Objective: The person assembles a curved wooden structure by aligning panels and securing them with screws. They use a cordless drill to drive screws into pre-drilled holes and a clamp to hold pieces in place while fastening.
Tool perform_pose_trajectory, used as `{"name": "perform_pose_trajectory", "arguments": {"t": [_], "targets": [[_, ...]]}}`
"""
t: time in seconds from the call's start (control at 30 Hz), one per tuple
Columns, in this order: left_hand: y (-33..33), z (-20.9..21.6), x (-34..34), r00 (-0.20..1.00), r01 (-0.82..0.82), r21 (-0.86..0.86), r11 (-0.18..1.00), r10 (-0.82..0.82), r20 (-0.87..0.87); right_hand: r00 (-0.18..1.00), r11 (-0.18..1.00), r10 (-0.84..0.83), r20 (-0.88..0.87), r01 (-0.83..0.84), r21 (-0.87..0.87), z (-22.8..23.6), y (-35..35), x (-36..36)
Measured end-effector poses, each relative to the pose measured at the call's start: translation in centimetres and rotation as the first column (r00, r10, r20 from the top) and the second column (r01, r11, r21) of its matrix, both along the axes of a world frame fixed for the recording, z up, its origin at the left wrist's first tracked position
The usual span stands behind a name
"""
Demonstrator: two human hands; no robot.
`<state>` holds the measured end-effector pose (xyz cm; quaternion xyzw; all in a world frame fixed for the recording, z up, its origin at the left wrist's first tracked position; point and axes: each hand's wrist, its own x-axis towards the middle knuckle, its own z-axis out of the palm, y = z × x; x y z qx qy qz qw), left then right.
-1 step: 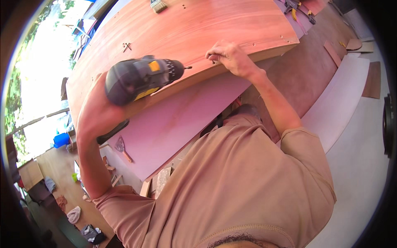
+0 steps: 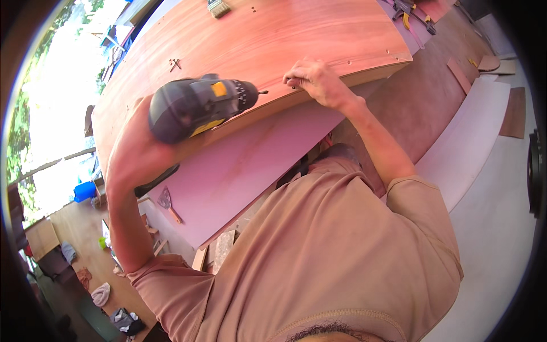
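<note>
My left hand (image 2: 134, 137) is wrapped round the handle of a black and yellow cordless drill (image 2: 196, 107), held over the front part of a reddish wooden panel (image 2: 268, 43). The drill's short bit (image 2: 262, 92) points right, toward my right hand (image 2: 320, 82), and stays apart from it. That hand is closed in a pinch at the panel's front edge. Just below its fingertips shows a small dark spot, too small to name, and whatever the fingers hold is hidden. A few screws (image 2: 175, 64) lie on the panel beyond the drill.
A paintbrush (image 2: 217, 8) lies at the panel's far side, with clamps (image 2: 405, 12) at the far right. Below the panel, a pale board (image 2: 228, 171) carries a scraper (image 2: 169, 204). A long white curved sheet (image 2: 470, 137) stands at right. Cloths (image 2: 101, 294) lie lower left.
The drill has shifted slightly to the right, its bit coming a little closer to my right hand. My right hand has barely moved.
</note>
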<state>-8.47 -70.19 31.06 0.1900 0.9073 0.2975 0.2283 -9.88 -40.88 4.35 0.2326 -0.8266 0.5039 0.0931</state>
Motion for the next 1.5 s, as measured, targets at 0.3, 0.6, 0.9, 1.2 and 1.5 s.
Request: {"name": "perform_pose_trajectory", "arguments": {"t": [0.3, 0.6, 0.9, 1.2, 1.5], "targets": [[6.5, 0.3, -0.8, 0.997, 0.042, -0.144, 0.989, -0.051, -0.055, 0.984, 0.997, 0.056, -0.172, -0.047, 0.054, -1.6, 1.0, 0.0], [9.0, 1.4, -2.1, 0.992, 0.086, -0.224, 0.971, -0.104, -0.070, 0.991, 0.997, 0.068, -0.116, -0.063, 0.044, -1.9, 1.4, 0.2], [10.4, 1.6, -3.1, 0.992, 0.094, -0.316, 0.944, -0.115, -0.050, 0.992, 0.998, 0.062, -0.109, -0.059, 0.025, -1.8, 1.3, 0.3], [10.7, 1.5, -4.2, 0.990, 0.087, -0.384, 0.919, -0.124, -0.071, 0.994, 0.997, 0.060, -0.089, -0.056, 0.052, -1.8, 1.6, 0.3], [10.3, 1.0, -3.9, 0.978, 0.093, -0.453, 0.887, -0.167, -0.126, 0.993, 0.995, 0.055, -0.106, -0.045, 0.092, -1.9, 1.6, 0.4]]}}
